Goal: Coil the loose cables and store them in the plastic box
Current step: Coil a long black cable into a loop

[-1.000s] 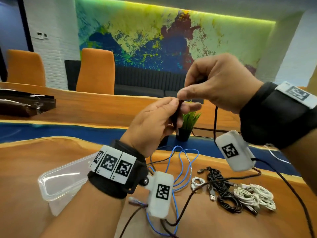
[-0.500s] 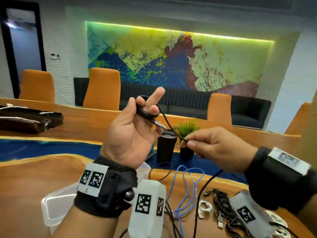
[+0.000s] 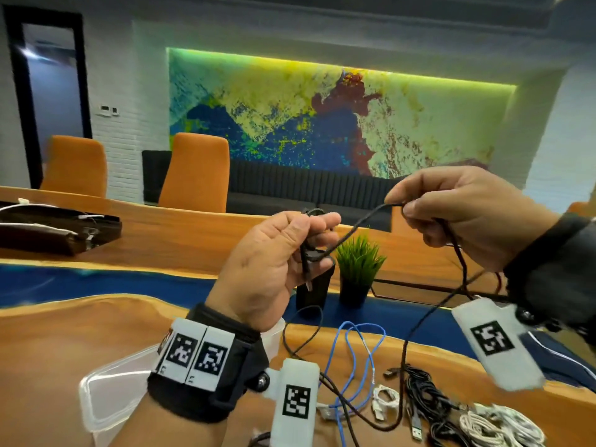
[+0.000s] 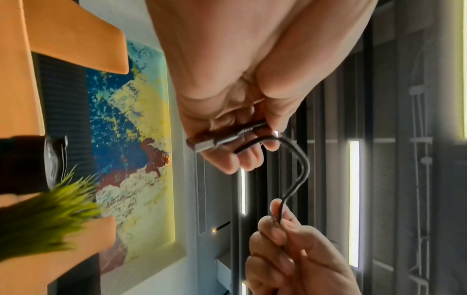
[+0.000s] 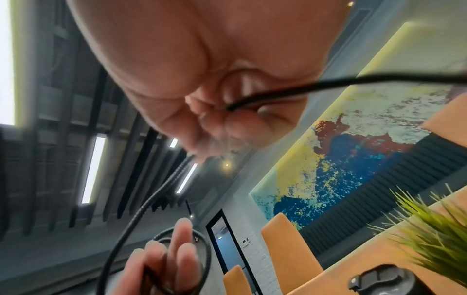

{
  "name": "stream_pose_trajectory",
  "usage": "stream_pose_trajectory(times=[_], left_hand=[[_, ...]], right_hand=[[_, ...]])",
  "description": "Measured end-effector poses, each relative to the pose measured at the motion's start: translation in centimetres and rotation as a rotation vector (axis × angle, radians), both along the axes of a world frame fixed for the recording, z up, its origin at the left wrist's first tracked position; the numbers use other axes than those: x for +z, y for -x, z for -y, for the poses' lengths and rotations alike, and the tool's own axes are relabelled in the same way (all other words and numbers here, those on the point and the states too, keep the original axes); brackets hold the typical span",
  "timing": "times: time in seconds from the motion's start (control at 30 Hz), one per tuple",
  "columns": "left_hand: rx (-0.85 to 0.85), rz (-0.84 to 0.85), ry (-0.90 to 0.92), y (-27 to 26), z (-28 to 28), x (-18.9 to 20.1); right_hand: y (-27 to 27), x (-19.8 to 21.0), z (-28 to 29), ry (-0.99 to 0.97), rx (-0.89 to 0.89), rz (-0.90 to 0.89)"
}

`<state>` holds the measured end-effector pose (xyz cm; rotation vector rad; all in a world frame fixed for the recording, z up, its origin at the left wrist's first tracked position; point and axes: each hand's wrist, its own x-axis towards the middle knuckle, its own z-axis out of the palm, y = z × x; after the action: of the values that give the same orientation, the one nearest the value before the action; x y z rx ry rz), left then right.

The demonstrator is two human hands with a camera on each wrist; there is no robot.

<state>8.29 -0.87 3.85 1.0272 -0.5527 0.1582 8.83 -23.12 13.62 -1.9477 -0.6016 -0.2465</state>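
Note:
A black braided cable (image 3: 358,222) runs between both raised hands above the table. My left hand (image 3: 274,262) holds its plug end (image 4: 222,138) and a small loop wound round the fingers (image 5: 182,245). My right hand (image 3: 464,214) pinches the cable (image 5: 255,100) farther along; the rest hangs down to the table (image 3: 403,382). The clear plastic box (image 3: 106,395) lies on the table below my left wrist, partly hidden by it. Loose cables lie to its right: a blue one (image 3: 351,353), a black bundle (image 3: 429,401) and white ones (image 3: 496,427).
A small potted plant (image 3: 358,266) and a black cup (image 3: 314,283) stand just beyond the hands. A dark case (image 3: 54,230) lies at far left on the wooden table (image 3: 64,337). Orange chairs (image 3: 196,172) line the far side.
My right hand has swung from low to high on the right, drawing the cable out. My left hand has lowered its raised finger and closed round the loop.

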Motion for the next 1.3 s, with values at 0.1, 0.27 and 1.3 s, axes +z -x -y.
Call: stream_pose_trajectory(times=[0.1, 0.27, 1.3], left_hand=[[-0.01, -0.019, 0.068, -0.4, -0.2, -0.1], [0.063, 0.001, -0.122, 0.1, 0.0, -0.3], [0.396, 0.336, -0.462, 0.1, 1.3, -1.0]], right_hand=[[0.0, 0.1, 0.8, 0.302, 0.166, -0.117], [-0.6, -2.1, -0.4, 0.171, 0.18, -0.186], [2.6, -3.6, -3.5, 0.622, 0.133, 0.417]])
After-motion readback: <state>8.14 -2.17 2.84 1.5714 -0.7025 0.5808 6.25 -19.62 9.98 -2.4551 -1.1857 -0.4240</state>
